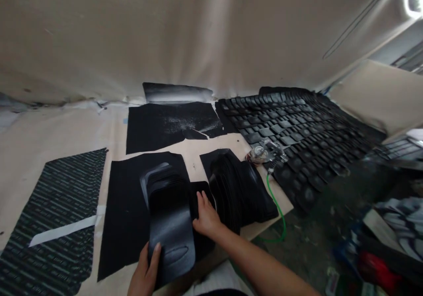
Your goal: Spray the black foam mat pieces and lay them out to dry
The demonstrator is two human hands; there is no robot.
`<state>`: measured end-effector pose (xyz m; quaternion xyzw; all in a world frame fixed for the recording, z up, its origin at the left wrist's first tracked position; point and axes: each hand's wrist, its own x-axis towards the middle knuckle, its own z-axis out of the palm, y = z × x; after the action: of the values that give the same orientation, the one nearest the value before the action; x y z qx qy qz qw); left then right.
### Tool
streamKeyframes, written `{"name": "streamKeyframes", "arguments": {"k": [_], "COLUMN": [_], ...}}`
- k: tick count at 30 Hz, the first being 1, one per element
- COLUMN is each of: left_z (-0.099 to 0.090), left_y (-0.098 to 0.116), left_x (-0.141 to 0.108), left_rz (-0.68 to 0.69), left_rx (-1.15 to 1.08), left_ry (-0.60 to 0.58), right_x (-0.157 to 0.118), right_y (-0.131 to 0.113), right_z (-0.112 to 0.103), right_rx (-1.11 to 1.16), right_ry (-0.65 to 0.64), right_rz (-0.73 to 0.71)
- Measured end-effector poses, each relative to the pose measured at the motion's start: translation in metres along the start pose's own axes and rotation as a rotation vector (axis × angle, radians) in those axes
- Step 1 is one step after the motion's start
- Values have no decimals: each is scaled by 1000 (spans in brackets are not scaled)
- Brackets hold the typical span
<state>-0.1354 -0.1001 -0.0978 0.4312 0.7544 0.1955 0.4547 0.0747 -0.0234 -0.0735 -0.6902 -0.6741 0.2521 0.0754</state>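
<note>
My left hand is closed on the lower left edge of a smooth black sheet piece, thumb on top. This piece has rounded corners and an oval outline near its near end. Its far end meets a fanned stack of similar black pieces. My right hand lies palm down on another dark rounded piece, fingers stretched out and thumb apart. Right beside that hand stands a thick, curved pile of black sheets.
Black mats lie on the pale table, with a patterned dark sheet and white strip at left. A clear-and-metal tool with a green hose sits near rows of overlapping black pieces. Pale sheeting hangs behind.
</note>
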Motion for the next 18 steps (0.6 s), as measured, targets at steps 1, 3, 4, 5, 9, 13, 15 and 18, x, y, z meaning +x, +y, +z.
{"name": "streamKeyframes", "arguments": {"k": [1,3,4,5,9,13,15,18], "left_z": [-2,-9,-14,-19,-21,30,70,127], "left_y": [0,1,4,9,51,110,132,151], "left_x": [2,5,7,7,-3,-17,-14,3], "left_rz": [-2,19,68,147,530,496,323,112], "left_rx": [20,68,98,130,130,-99,-157,-216], "left_ry": [-1,26,64,118,214,-206,-326,-309], "right_x": [2,2,1,-1,-10,-14,-14,-15], "right_y": [1,10,18,28,62,68,69,84], "right_z": [-7,-22,-29,-34,-41,-38,-40,-51], "right_rx": [-27,-88,-118,-143,-197,-208,-196,-155], "right_ry": [35,122,166,206,322,368,372,362], "right_rz": [-5,-17,-13,0,110,125,112,79]}}
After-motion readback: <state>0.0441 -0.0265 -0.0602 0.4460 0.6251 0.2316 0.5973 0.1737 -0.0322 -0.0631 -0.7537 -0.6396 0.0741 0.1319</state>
